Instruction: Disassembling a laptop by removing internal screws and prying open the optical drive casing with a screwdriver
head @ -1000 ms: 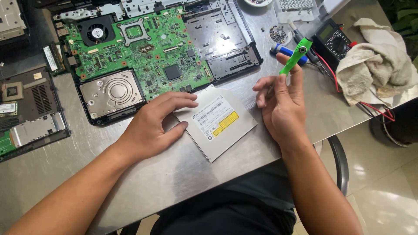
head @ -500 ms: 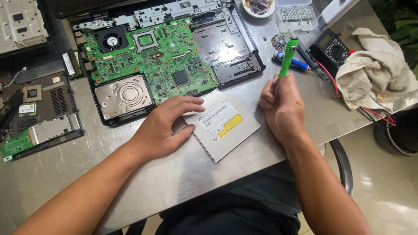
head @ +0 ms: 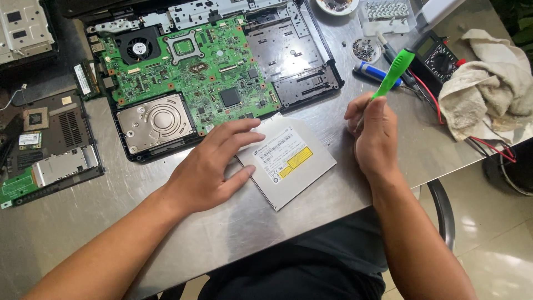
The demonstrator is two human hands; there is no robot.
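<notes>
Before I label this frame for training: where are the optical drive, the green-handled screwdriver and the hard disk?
optical drive (head: 297,172): head view, bare silver lid.
green-handled screwdriver (head: 395,72): head view, mid handle.
hard disk (head: 155,119): head view, round top cover.

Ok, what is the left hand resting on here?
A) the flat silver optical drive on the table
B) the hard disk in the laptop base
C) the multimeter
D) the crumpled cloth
A: the left hand lies flat with its fingers on the silver optical drive, while the right hand holds a green-handled screwdriver.
</notes>
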